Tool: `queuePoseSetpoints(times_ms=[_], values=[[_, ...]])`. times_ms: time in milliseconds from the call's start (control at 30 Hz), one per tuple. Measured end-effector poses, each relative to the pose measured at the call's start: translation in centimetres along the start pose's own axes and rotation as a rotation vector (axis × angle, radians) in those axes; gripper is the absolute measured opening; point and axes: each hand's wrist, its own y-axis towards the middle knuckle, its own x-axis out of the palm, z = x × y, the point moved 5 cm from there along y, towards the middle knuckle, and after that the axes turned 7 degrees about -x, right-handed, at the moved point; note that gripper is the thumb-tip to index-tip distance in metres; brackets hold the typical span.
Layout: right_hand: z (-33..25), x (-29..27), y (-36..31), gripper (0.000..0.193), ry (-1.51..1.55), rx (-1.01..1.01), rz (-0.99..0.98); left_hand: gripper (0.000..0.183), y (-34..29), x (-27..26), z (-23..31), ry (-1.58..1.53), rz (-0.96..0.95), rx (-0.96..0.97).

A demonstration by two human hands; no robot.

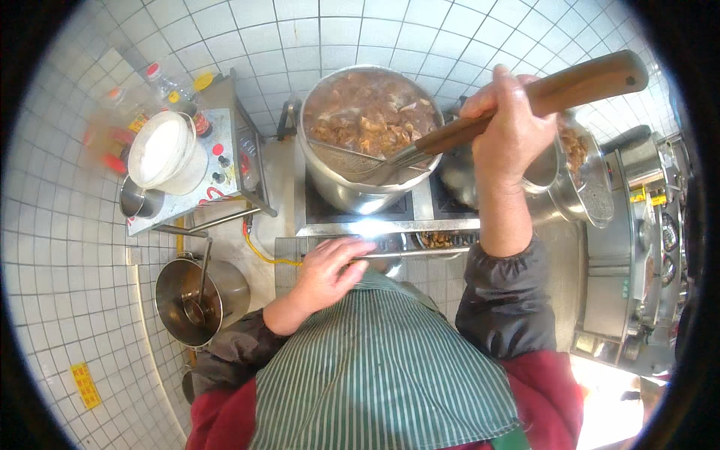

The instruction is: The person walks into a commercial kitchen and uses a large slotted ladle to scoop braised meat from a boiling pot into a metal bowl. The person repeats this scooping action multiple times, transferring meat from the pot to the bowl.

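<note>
My right hand (514, 127) is wrapped round the wooden handle of a long skimmer (589, 81). Its wire-mesh end (341, 157) dips into the near side of a large steel stockpot (360, 199). Chunks of meat (375, 116) crowd the brown liquid in the pot, which stands on a stove (427, 214). In front of the pot, my left hand (330, 271) lies over the stove's front rail (420, 253) with its fingers stretched out and nothing held.
At left, a small metal table (217, 124) carries a white tub (180, 169) and bottles (169, 79). Below it stands a deep steel pot (232, 285) with a ladle (202, 277) inside. Right of the stockpot are more steel pans (577, 199), one holding food, and a counter (604, 292).
</note>
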Motion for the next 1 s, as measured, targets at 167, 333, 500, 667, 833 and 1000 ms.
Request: queuePoseSetpoints(times_ms=[167,333,500,667,833,1000], values=[[-0.4,-0.7,-1.2,0.019,0.12,-0.016,-0.018,0.065,5.4,0.5,7.9,0.299,0.217,0.232],[-0.5,-2.2,-2.6,0.017,0.164,0.012,-0.015,0.069,13.0,3.3,10.5,0.304,0.374,0.151],[-2.4,-4.5,-1.6,0.012,0.012,-0.01,0.021,0.04,16.3,5.9,9.5,0.134,0.334,0.167],[-5.3,-7.0,4.0,0.025,0.208,0.1,0.154,0.041,17.8,8.1,9.0,0.05,0.414,0.273],[-2.7,-3.3,6.4,0.022,0.113,0.125,0.125,0.046,20.1,6.3,6.5,0.028,0.565,0.382],[0.9,1.1,8.5,0.021,0.04,0.13,0.106,0.045,22.8,4.9,3.4,-0.045,0.62,0.316]])
